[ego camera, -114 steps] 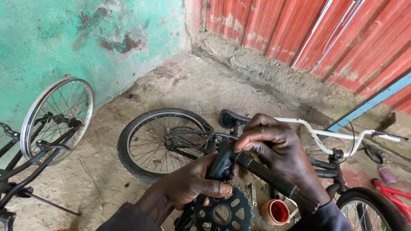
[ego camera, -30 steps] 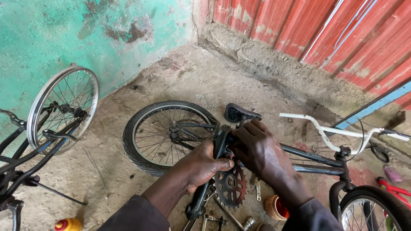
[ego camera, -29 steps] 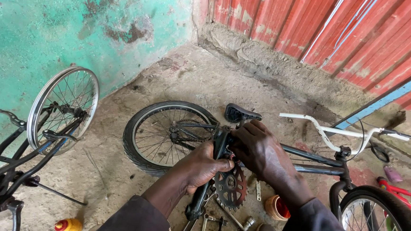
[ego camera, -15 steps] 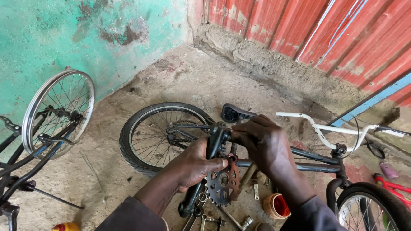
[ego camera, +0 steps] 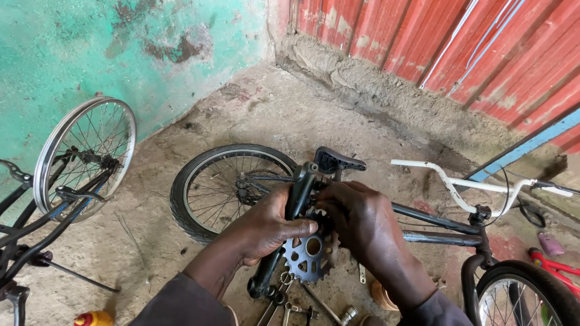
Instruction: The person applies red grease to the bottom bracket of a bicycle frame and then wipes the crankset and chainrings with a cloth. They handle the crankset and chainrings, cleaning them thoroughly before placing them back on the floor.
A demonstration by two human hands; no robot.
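Hands meet over the crank assembly of a black bicycle (ego camera: pixel 427 225) that lies on its side on the concrete floor (ego camera: pixel 279 115). Left hand (ego camera: pixel 266 225) has its grip clamped around the black crank arm (ego camera: pixel 286 230), thumb pressed against the toothed chainring (ego camera: pixel 306 254) just beside it. Right hand (ego camera: pixel 360 224) curls over the top of the chainring where it meets the crank arm; its fingers are closed down on that joint, though what exactly they pinch is hidden beneath them. The chainring stands roughly upright, facing the camera, between the two wrists. Behind the hands are the bicycle's rear wheel (ego camera: pixel 224 189) and black saddle (ego camera: pixel 338 161); its white handlebar (ego camera: pixel 476 188) reaches out to the right, and the front wheel (ego camera: pixel 536 312) sits at the lower right corner. Several wrenches (ego camera: pixel 294 314) lie on the floor below the chainring. A small yellow bottle with a red cap (ego camera: pixel 94 321) rests near the bottom edge at left. A second bicycle (ego camera: pixel 32 214) with a bare silver wheel leans by the green wall (ego camera: pixel 76 36), well apart from the hands. A red frame (ego camera: pixel 565 270) shows at far right.
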